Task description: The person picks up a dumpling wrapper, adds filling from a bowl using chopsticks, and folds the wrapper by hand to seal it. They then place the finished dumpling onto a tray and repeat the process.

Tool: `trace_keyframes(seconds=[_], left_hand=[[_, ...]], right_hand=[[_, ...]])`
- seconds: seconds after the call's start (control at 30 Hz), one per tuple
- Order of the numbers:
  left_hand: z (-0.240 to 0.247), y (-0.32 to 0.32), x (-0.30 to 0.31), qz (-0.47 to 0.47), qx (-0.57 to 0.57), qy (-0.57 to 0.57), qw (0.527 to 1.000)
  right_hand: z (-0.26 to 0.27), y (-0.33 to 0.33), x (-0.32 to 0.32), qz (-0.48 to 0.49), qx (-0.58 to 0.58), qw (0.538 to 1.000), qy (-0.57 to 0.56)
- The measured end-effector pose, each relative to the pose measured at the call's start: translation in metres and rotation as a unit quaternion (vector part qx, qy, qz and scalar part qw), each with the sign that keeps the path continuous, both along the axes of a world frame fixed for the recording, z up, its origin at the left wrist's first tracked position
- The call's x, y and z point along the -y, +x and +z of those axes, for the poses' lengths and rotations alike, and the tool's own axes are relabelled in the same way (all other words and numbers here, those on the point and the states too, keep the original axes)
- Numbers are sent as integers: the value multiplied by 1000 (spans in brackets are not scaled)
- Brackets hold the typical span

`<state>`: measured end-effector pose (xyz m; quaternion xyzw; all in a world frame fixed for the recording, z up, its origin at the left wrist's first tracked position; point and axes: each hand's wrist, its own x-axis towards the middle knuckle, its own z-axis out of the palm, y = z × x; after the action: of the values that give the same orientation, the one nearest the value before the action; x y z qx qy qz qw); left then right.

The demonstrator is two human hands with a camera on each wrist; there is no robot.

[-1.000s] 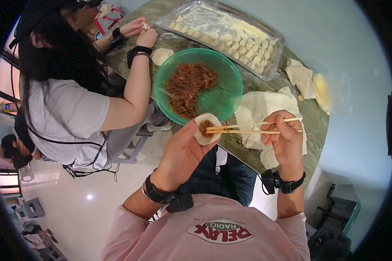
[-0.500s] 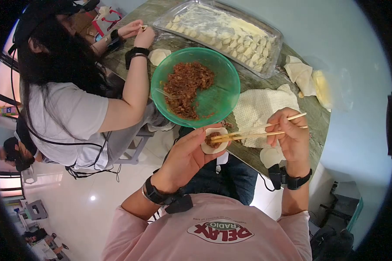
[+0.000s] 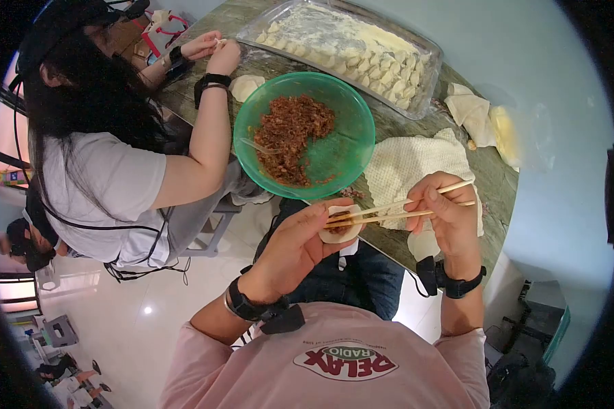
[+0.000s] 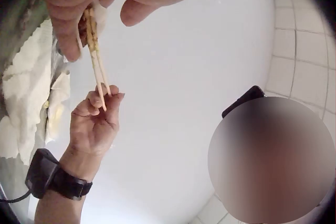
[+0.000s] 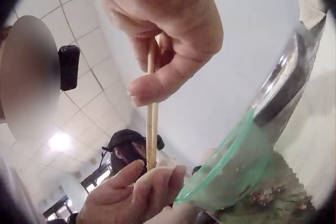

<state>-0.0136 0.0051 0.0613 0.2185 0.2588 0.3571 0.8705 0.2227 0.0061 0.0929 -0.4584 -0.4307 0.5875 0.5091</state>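
My left hand (image 3: 290, 242) holds a round white dumpling wrapper (image 3: 342, 238) by its edge, between thumb and fingers, near the table's front edge. A small lump of brown meat filling (image 3: 339, 230) lies in the wrapper's middle. Between its fingers my right hand (image 3: 451, 213) grips a pair of wooden chopsticks (image 3: 406, 210), whose tips rest at the filling. In the left wrist view the chopsticks (image 4: 95, 50) reach up to the wrapper, partly hidden by the left fingers. The right wrist view shows the chopsticks (image 5: 151, 124) pointing down to the left hand (image 5: 126, 195).
A green bowl (image 3: 363, 129) of meat filling (image 3: 290, 133) stands beyond my hands. Behind it, a metal tray (image 3: 435, 88) carries flour and several dumplings (image 3: 396, 75). A white cloth (image 3: 399, 160) and wrappers (image 3: 423, 247) lie at right. Another person (image 3: 109, 170) sits at left, pinching a small dumpling.
My left hand and the wrapper have shifted slightly right and down from the bowl's edge. The wrapper is now more curved around the filling, with the chopstick tips still at it.
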Motion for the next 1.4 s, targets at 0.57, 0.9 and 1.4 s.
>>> trace_keyframes(seconds=[0.57,0.9,1.4], left_hand=[[4,-14,0,85,-2,50,995],[15,-4,9,84,-22,70,994],[10,39,26,29,-64,114,991]], right_hand=[[-61,-43,-47,70,334,885,317],[-40,-33,-25,-48,493,799,341],[-25,-29,60,-63,24,995,72]])
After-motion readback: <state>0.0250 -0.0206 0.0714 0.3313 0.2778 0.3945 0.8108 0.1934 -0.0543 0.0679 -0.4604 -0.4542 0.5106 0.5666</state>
